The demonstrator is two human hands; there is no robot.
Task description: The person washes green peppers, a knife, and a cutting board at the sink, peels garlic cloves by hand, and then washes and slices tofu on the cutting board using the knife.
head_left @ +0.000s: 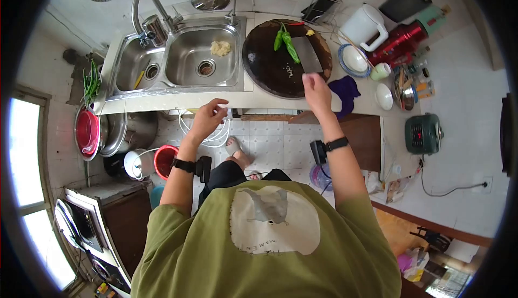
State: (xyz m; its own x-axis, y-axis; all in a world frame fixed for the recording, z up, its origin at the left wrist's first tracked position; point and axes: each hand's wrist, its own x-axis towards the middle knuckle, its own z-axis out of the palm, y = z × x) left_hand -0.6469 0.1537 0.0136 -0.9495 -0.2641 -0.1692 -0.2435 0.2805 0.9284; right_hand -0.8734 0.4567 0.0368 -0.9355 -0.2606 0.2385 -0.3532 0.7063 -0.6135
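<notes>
My left hand (209,117) is in front of the counter edge below the sink, with its fingers loosely bent and apart and nothing in them. At the near right edge of the round dark chopping board (264,74), my right hand (317,92) is closed in a fist. A cleaver (307,55) lies flat on the board, its blade pointing away from me; its handle end is hidden at my right fist. Beside the blade rest green peppers (286,43). A red chili (294,24) and some yellow pieces (310,32) sit at the board's far edge, and small pale bits (290,71) lie mid-board.
A double steel sink (181,79) stands left of the board, with a pale yellowish clump (220,48) in its right basin. Right of the board are a purple cloth (345,92), bowls (354,59), a white kettle (365,25) and a red thermos (397,41). Scallions (91,85) lie far left.
</notes>
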